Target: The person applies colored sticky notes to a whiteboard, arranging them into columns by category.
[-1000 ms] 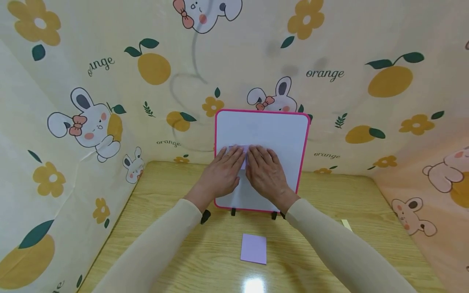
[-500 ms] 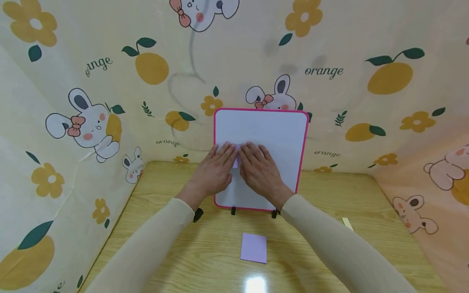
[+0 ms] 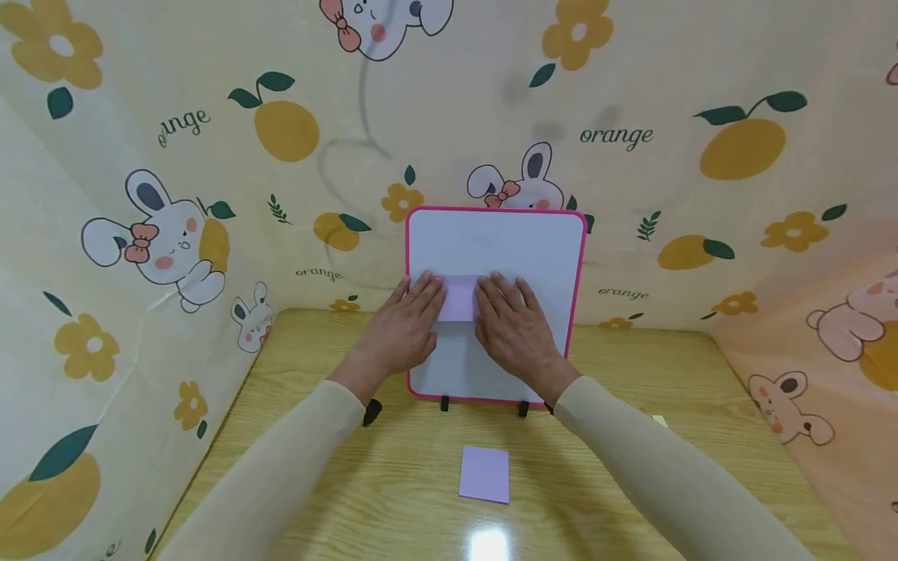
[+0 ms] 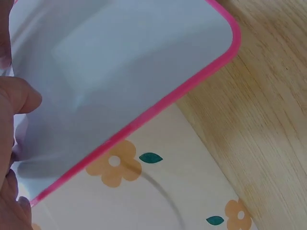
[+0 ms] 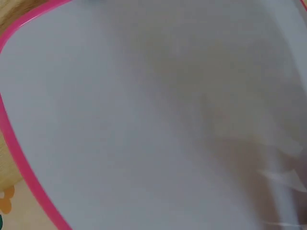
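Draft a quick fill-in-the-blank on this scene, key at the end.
1. The left hand and right hand rest on a pink-bordered ____.
2. A purple sticky note shows on it, ____ the two hands.
3. A purple paper pad lies on the wood-grain ____.
4. The word printed on the backdrop is "____".

Missing words: whiteboard; between; table; orange.

Head view: bright, even illumination, clear focus. A white glare spot lies toward the near edge of the table. Soft shadows fall beside the sleeves. A faint curved shadow crosses the backdrop, which is warmer-toned beyond the table's right edge. Left wrist view: moderate light; the whiteboard shows soft shadow bands. Right wrist view: dim, low contrast, blurred lower right; the whiteboard's border appears bowed.
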The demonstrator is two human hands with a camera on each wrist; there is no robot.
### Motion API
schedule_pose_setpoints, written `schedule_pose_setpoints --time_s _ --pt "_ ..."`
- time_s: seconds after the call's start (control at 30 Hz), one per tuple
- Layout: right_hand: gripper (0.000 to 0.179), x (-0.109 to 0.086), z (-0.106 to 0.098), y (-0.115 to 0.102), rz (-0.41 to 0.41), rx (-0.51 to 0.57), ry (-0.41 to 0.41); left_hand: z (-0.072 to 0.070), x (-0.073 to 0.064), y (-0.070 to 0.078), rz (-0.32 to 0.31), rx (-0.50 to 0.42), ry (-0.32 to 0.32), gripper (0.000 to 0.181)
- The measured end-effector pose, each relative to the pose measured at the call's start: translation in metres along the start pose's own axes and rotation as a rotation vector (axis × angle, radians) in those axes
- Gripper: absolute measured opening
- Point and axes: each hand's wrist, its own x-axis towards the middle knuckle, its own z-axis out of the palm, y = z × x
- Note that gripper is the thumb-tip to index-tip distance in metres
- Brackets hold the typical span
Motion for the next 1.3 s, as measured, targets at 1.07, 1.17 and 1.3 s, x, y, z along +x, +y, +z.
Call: schedule_pose_setpoints --time_s 1.07,1.17,1.3 --pt "0.069 -0.008 -0.004 0.005 -0.082 -0.046 -0.110 0.007 0.010 0.008 0.066 0.016 0.057 0.074" --pt "0.066 -0.008 -0.005 0.005 -0.081 -0.046 -0.087 0.006 0.010 0.007 0.065 0.026 0.049 0.074" --pt "0.061 -0.001 -0.008 0.002 -0.078 -0.024 -0.041 0.010 0.005 0.002 0.057 0.020 0.045 0.072"
